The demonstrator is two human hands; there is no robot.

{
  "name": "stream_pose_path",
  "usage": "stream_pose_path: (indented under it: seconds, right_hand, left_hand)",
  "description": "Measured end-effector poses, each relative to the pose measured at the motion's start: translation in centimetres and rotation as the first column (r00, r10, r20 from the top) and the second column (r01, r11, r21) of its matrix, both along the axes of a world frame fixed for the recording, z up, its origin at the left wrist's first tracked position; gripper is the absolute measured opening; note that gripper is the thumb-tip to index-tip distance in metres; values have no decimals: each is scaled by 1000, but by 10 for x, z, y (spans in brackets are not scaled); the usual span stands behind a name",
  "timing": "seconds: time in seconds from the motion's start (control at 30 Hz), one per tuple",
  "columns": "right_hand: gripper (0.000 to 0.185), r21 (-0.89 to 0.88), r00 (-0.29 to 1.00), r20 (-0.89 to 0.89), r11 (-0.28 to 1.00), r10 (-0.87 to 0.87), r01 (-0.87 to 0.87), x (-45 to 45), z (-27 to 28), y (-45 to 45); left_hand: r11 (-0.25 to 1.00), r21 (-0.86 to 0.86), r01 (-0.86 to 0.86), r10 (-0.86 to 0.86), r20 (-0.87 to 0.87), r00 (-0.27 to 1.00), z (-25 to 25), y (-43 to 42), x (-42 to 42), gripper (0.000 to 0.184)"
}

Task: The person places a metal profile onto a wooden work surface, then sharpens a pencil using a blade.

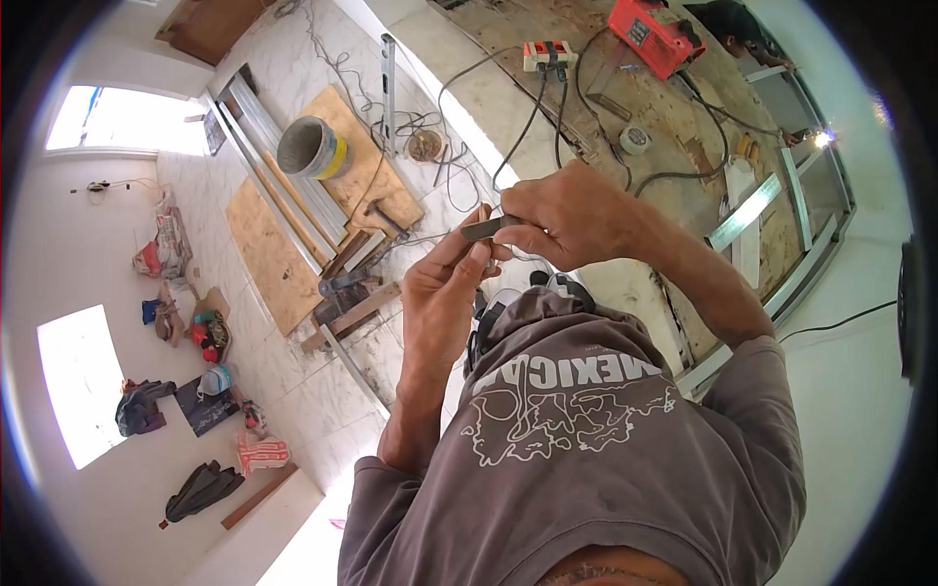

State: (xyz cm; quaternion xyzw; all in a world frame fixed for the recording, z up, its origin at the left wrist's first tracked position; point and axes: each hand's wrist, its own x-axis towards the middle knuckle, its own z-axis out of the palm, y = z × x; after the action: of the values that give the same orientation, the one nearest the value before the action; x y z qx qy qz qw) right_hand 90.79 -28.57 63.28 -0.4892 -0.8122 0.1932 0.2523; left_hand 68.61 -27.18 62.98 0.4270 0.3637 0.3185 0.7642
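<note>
In front of my chest, both hands meet around a small dark flat piece (481, 230) that looks like metal; its exact kind is unclear. My left hand (442, 278) comes from the left, with thumb and fingers closed around the piece's left end. From the right, my right hand (572, 217) pinches its other end between thumb and curled fingers. A slim light-brown bit shows by the left fingertips, too small to name. My fingers hide part of the piece.
A bucket (313, 148) stands on a plywood sheet (376, 186) beside metal profiles (283, 195) and a hammer (387, 219). Cords run from a power strip (549, 56) on the raised ledge near a red machine (657, 37). Another person (731, 24) is by bright sparks at upper right.
</note>
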Motion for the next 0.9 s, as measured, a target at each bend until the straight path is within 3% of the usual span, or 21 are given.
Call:
stream_pose_path:
  seconds: [0.37, 0.57, 0.7, 0.9]
  right_hand:
    - [37, -15, 999, 21, 999, 37, -37, -4, 3, 6]
    - [37, 61, 998, 43, 997, 36, -39, -2, 1, 8]
    - [34, 13, 997, 71, 999, -37, 37, 14, 1, 14]
    - [34, -51, 999, -23, 998, 47, -48, 5, 7, 2]
  left_hand:
    - [1000, -8, -7, 7, 82, 997, -2, -2, 3, 39]
    - [1000, 8, -11, 10, 85, 996, -9, -3, 2, 41]
    - [1000, 23, -6, 5, 37, 999, -8, -7, 2, 40]
    - [999, 42, 3, -4, 19, 1000, 0, -5, 7, 40]
